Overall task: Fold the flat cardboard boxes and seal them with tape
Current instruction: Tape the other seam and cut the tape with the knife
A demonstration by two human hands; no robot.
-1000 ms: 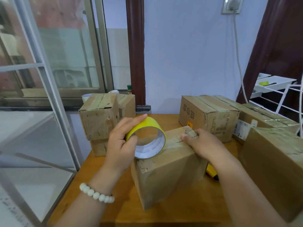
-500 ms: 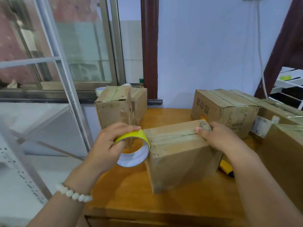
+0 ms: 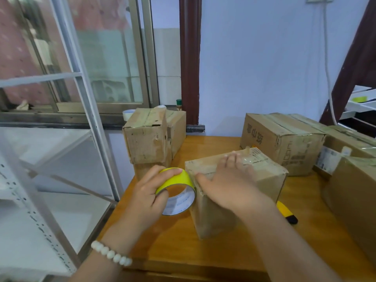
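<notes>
While the left hand [image 3: 148, 198] grips the yellow tape roll [image 3: 177, 190], fingers curled over its outer band and thumb hooked at the rim of its core, the right hand [image 3: 227, 184] lies flat on top of the small cardboard box [image 3: 213, 218], fingers straight and pressed against the taped seam, thumb spread toward the near left corner. The roll is held on edge, clear of the wooden table [image 3: 183, 247], touching the top left edge of that box, which sits near the middle of the table. A white bead bracelet [image 3: 110, 253] circles the left wrist. A yellow and black utility knife [image 3: 286, 212] lies on the table just beside the box's right side, partly hidden by the right forearm. Two stacked boxes [image 3: 146, 139] stand at the table's far left corner by the window, a printed box [image 3: 284, 143] sits behind the small one, and a large box [image 3: 356, 196] fills the right edge.
</notes>
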